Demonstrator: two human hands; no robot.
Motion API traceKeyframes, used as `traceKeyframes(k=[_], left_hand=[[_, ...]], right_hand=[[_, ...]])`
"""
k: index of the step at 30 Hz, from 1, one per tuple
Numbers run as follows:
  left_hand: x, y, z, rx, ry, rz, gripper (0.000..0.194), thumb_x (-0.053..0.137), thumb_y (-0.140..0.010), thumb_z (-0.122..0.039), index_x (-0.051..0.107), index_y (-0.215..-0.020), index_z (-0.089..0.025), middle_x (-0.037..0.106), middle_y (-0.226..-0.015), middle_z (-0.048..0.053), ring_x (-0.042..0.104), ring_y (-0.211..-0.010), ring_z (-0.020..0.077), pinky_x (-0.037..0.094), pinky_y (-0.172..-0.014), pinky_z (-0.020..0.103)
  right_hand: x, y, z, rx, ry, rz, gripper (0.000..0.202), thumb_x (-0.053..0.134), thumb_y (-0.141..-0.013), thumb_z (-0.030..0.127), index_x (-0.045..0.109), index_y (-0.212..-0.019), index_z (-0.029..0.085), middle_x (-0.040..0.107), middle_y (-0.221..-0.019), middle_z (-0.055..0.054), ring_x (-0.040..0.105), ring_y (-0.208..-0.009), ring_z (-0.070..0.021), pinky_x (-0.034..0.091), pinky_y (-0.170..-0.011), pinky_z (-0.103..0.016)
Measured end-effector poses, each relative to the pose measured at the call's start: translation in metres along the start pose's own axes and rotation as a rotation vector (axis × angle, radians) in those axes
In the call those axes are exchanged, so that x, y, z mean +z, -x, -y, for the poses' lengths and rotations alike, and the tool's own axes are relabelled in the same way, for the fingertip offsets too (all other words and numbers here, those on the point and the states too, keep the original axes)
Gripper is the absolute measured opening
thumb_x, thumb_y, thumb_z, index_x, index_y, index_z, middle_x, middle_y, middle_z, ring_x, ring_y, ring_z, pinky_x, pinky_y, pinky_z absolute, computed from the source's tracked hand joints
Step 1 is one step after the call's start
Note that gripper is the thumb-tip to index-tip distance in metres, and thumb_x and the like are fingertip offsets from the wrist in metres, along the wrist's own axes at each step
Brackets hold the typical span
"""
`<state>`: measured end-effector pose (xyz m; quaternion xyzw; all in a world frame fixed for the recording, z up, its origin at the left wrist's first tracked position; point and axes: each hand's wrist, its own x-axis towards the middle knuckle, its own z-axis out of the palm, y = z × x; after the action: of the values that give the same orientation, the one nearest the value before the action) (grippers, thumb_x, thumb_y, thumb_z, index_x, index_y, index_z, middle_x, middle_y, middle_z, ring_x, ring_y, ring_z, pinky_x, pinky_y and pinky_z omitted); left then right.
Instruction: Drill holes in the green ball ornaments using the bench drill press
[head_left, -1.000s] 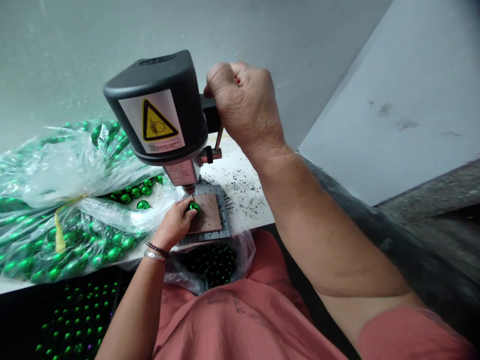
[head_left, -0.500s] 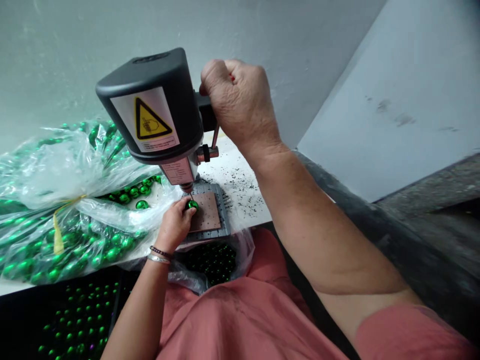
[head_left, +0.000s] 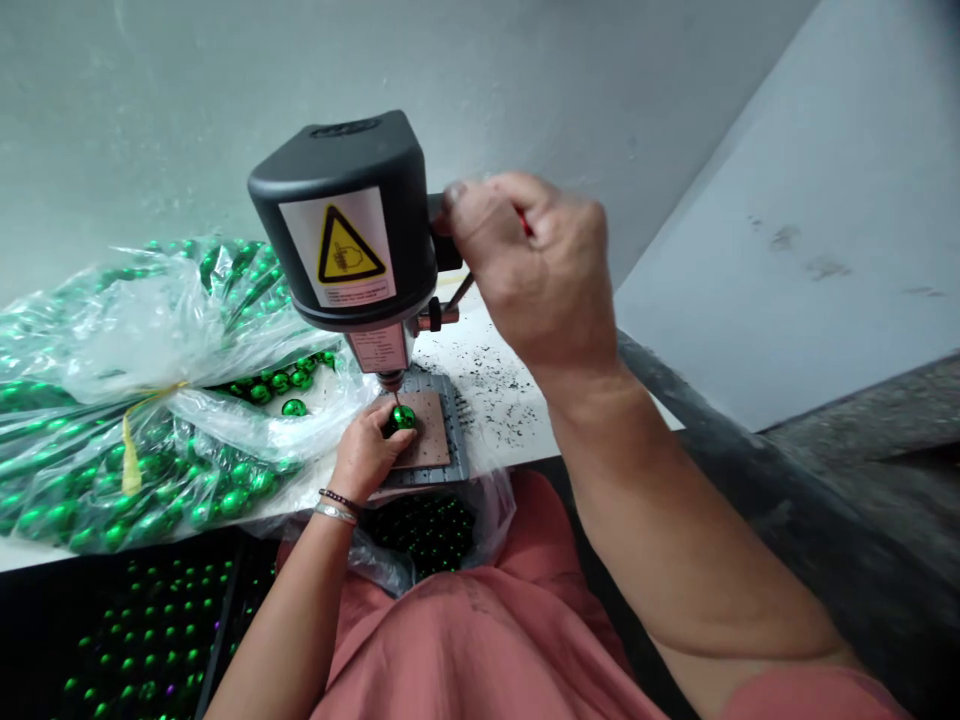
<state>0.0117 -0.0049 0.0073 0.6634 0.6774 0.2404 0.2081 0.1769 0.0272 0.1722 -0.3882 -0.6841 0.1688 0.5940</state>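
Left hand [head_left: 367,450] grips the green ball [head_left: 404,417] from 8 o'clock, over the brown board [head_left: 431,445], beneath the drill press [head_left: 349,230]. Right hand [head_left: 540,270]: closed around the lever [head_left: 460,291], at 1 to 2 o'clock from the ball. Plastic bag [head_left: 150,345]: 9 o'clock.

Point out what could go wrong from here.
The left hand holds the green ball close beside the drill bit, so a slip might injure that hand. The ball is round, with only that hand seen steadying it, so it could spin if the right hand works the lever roughly.
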Motion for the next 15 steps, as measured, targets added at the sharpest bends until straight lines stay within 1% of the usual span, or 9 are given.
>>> traceKeyframes(k=[2,5,8,10,13,15], left_hand=[[0.001,0.0,0.001,0.003,0.007,-0.015,0.04,0.06,-0.074,-0.032,0.061,-0.113,-0.021,0.064,-0.11,0.006,0.057,-0.101,0.0208,0.041,-0.09,0.033],[0.003,0.0,0.003,0.022,0.017,-0.023,0.039,0.06,-0.074,-0.032,0.062,-0.111,-0.02,0.063,-0.11,0.007,0.056,-0.101,0.021,0.041,-0.09,0.033],[0.003,0.0,0.004,0.041,0.022,-0.028,0.038,0.06,-0.075,-0.031,0.062,-0.111,-0.02,0.063,-0.11,0.007,0.056,-0.101,0.021,0.041,-0.091,0.033],[0.003,0.001,0.004,0.03,0.017,-0.029,0.04,0.06,-0.074,-0.031,0.061,-0.113,-0.02,0.062,-0.111,0.007,0.056,-0.102,0.0212,0.041,-0.092,0.034],[0.003,0.002,0.003,0.017,0.009,-0.031,0.042,0.061,-0.074,-0.03,0.061,-0.114,-0.018,0.062,-0.112,0.008,0.056,-0.102,0.0214,0.041,-0.093,0.033],[0.003,0.002,0.003,0.032,0.011,-0.033,0.04,0.061,-0.074,-0.029,0.061,-0.113,-0.019,0.062,-0.111,0.008,0.057,-0.101,0.0211,0.041,-0.092,0.033]], right_hand=[[-0.003,0.016,0.001,-0.063,-0.004,-0.036,0.033,0.045,-0.084,0.038,0.062,-0.073,0.012,0.041,-0.053,0.005,0.034,-0.051,-0.0024,0.029,-0.049,-0.019],[-0.003,0.037,-0.001,-0.064,0.04,-0.091,0.025,0.049,-0.083,0.032,0.064,-0.075,0.015,0.046,-0.053,0.005,0.038,-0.05,-0.0023,0.034,-0.051,-0.017],[0.0,0.053,-0.005,-0.088,0.09,-0.109,0.02,0.049,-0.082,0.025,0.065,-0.075,0.015,0.057,-0.06,0.003,0.047,-0.055,-0.0042,0.041,-0.056,-0.019],[0.003,0.061,-0.009,-0.114,0.111,-0.112,0.019,0.048,-0.081,0.021,0.066,-0.082,0.015,0.064,-0.07,0.001,0.053,-0.061,-0.0065,0.046,-0.062,-0.022],[0.008,0.07,-0.017,-0.159,0.147,-0.156,0.025,0.047,-0.08,0.015,0.065,-0.097,0.015,0.068,-0.081,-0.001,0.058,-0.07,-0.0096,0.049,-0.069,-0.026],[0.011,0.074,-0.022,-0.2,0.172,-0.197,0.027,0.046,-0.079,0.013,0.064,-0.099,0.014,0.068,-0.081,-0.001,0.058,-0.069,-0.0096,0.05,-0.069,-0.026]])
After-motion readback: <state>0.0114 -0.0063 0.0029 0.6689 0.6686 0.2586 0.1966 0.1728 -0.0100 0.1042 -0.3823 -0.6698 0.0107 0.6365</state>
